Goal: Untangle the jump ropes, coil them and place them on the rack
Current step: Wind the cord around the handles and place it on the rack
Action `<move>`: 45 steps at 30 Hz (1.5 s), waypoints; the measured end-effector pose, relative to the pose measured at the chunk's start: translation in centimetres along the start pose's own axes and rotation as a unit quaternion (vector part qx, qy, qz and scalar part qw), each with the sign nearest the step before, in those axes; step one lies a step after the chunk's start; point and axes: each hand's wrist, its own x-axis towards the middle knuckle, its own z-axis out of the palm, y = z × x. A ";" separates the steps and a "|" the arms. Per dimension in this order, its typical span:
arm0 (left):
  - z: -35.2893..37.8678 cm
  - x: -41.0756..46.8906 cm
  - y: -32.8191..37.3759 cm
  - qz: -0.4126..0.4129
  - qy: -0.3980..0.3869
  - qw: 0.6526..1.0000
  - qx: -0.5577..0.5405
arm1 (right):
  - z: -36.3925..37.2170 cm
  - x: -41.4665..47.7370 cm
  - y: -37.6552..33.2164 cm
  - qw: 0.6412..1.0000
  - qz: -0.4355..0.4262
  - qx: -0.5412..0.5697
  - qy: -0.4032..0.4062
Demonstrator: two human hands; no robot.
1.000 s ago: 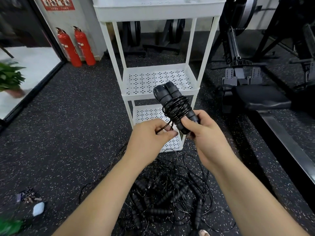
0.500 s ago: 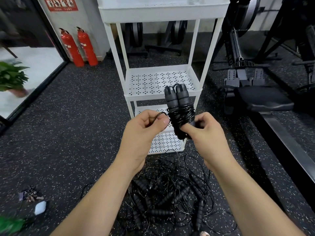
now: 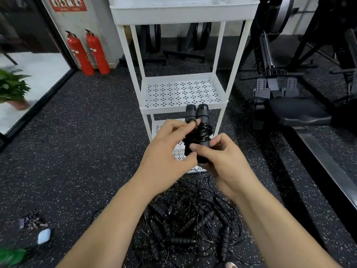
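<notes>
A black jump rope [image 3: 201, 122] stands upright between my hands, its two handles side by side and its thin cord wound around them. My right hand [image 3: 222, 163] grips the lower ends of the handles. My left hand [image 3: 166, 151] pinches the cord against the handles, a loop of it around one fingertip. Just behind stands the white three-tier rack [image 3: 183, 107], its middle shelf bare. On the floor below my arms lies a tangled heap of black jump ropes [image 3: 189, 223] with several ribbed handles.
Two red fire extinguishers [image 3: 87, 53] stand at the back left wall. A rowing machine [image 3: 289, 111] and other black gym gear fill the right side. Small items [image 3: 36, 229] and green plants lie at the left. The floor is dark speckled rubber.
The rope bundle has turned from tilted to upright. My left hand has moved up and across it, carrying the cord end around the handles. The view has shifted slightly.
</notes>
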 end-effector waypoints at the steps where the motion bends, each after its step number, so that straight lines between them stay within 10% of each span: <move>1: -0.2 0.0 -0.1 0.002 -0.008 1.000 -0.001 | -0.2 -0.1 -0.4 1.000 0.007 0.019 -0.021; 9: -0.6 0.1 0.0 -0.024 0.032 0.992 -0.118 | -0.5 -0.2 -1.3 0.993 0.020 0.087 -0.079; 16: -0.2 -0.3 0.4 -0.100 0.014 0.918 -0.383 | -1.1 0.4 -1.4 0.968 0.104 0.183 -0.137; 29: -0.8 -0.6 0.4 -0.013 0.022 0.990 -0.138 | -2.2 0.2 -2.1 0.977 0.087 0.137 -0.137; 45: -0.4 -0.3 0.0 -0.089 0.041 0.950 -0.297 | -1.8 1.0 -1.2 0.971 0.079 0.221 -0.039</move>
